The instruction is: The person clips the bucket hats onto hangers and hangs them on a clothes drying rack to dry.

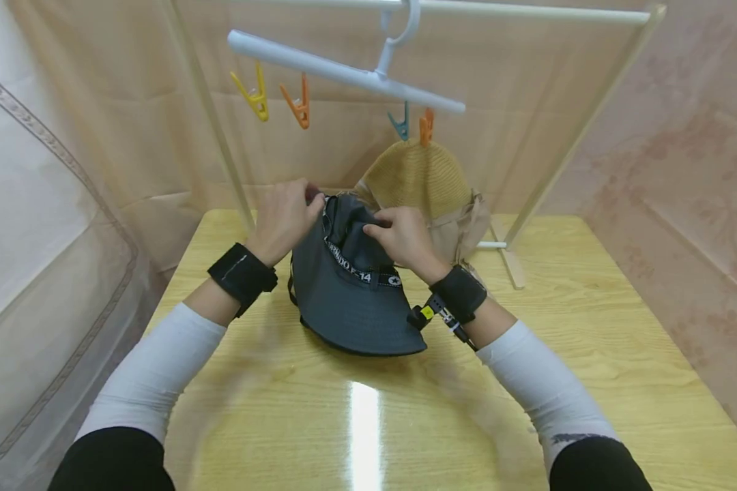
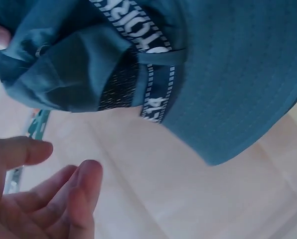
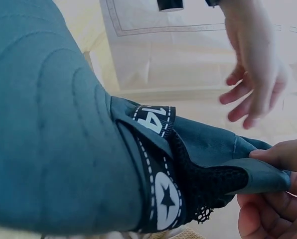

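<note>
A dark grey-blue bucket hat [image 1: 350,307] with a black-and-white lettered band is held up over the table, its brim toward me. My right hand [image 1: 408,239] pinches the fabric of its crown between thumb and fingers, clearest in the right wrist view. Beside the hat's left edge is my left hand [image 1: 285,215]. The left wrist view shows that left hand [image 2: 44,194] apart from the hat, its fingers loosely bent with nothing between them. Behind, a straw hat [image 1: 420,177] hangs below an orange clothespin [image 1: 426,127].
A white hanger [image 1: 344,73] hangs tilted from the bar of a rack [image 1: 528,10]. On it are a yellow clothespin [image 1: 256,99], another orange clothespin [image 1: 301,106] and a blue clothespin [image 1: 403,126]. The rack stands on a wooden table [image 1: 589,354], with curtains behind.
</note>
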The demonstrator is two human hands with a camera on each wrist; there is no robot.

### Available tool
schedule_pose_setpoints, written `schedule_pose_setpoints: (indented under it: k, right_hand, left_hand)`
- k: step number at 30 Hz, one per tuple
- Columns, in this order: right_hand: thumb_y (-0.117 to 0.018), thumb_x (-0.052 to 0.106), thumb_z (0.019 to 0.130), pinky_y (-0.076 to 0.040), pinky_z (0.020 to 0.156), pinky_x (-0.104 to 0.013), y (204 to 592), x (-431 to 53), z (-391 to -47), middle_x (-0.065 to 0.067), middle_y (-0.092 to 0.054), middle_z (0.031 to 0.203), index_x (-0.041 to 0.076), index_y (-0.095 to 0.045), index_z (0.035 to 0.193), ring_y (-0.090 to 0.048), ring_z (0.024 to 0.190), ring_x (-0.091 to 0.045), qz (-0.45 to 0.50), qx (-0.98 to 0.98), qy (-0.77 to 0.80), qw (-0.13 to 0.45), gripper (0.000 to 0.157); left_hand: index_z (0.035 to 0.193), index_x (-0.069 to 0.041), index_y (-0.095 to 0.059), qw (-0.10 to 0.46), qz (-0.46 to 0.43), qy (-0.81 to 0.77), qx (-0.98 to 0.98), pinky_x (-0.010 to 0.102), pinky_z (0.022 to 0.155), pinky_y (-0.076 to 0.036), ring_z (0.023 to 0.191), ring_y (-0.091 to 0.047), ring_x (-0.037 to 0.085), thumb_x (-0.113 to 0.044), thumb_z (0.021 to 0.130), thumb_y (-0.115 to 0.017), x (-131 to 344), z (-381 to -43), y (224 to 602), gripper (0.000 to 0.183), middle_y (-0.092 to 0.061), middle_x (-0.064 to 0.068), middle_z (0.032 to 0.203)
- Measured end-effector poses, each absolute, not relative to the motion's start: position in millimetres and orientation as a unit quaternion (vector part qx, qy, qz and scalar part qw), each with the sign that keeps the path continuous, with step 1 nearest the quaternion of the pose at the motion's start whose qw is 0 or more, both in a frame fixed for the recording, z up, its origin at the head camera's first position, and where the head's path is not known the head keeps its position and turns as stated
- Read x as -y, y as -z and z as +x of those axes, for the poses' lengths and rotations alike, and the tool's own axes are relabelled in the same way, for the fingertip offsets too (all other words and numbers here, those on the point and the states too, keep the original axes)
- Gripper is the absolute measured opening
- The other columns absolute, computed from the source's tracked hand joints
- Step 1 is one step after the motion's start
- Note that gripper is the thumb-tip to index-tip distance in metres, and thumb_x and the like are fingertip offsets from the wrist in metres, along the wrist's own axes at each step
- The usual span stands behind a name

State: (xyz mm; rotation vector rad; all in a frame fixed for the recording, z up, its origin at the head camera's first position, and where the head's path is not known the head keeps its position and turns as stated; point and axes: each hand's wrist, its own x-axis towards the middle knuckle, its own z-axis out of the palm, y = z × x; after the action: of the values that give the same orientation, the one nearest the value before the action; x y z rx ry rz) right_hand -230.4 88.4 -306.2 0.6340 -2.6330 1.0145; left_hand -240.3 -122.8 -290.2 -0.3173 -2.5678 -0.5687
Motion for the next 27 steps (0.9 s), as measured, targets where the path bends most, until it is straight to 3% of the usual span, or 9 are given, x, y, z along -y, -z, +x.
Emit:
schedule_pose_setpoints:
  k: [11, 17, 23, 27]
  right_hand:
    - [-0.068, 0.021, 0.091, -0.045, 0.066, -0.026, 287, -79, -237, -0.009, -0.075, 0.096, 0.006, -0.077, 0.098, -0.062, 0.073, -0.019, 0.217, 0.904, -0.342, 0.135, 0.019]
    - [-0.067, 0.02, 0.092, -0.047, 0.067, -0.028, 283, -77, -240, -0.009, -0.075, 0.095, 0.005, -0.077, 0.097, -0.064, 0.074, -0.02, 0.218, 0.902, -0.347, 0.138, 0.018]
    - [-0.067, 0.02, 0.092, -0.054, 0.073, -0.031, 278, -76, -242, -0.01, -0.075, 0.104, 0.005, -0.076, 0.105, -0.07, 0.084, -0.02, 0.213, 0.9, -0.358, 0.13, 0.022]
    - [-0.066, 0.019, 0.093, -0.052, 0.07, -0.03, 275, -76, -244, -0.01, -0.075, 0.1, 0.005, -0.076, 0.103, -0.067, 0.079, -0.019, 0.22, 0.898, -0.358, 0.129, 0.02]
  left_hand:
    - [0.108, 0.005, -0.071, 0.351, -0.098, 0.219, 0.905, 0.042, 0.058, -0.051, 0.07, -0.07, 0.032, -0.026, 0.098, -0.056, 123, -238, 254, 0.036, -0.075, 0.018, 0.09]
    - [0.104, 0.007, -0.071, 0.416, -0.114, 0.18, 0.884, 0.043, 0.055, -0.048, 0.063, -0.068, 0.033, -0.029, 0.1, -0.052, 121, -234, 229, 0.041, -0.074, 0.018, 0.079]
    - [0.095, 0.008, -0.069, 0.419, -0.113, 0.163, 0.886, 0.033, 0.052, -0.035, 0.057, -0.061, 0.033, -0.029, 0.102, -0.048, 118, -232, 212, 0.043, -0.067, 0.018, 0.067]
    - [0.096, 0.007, -0.067, 0.414, -0.095, 0.175, 0.888, 0.03, 0.053, -0.03, 0.056, -0.056, 0.031, -0.031, 0.102, -0.047, 118, -234, 210, 0.043, -0.061, 0.016, 0.063]
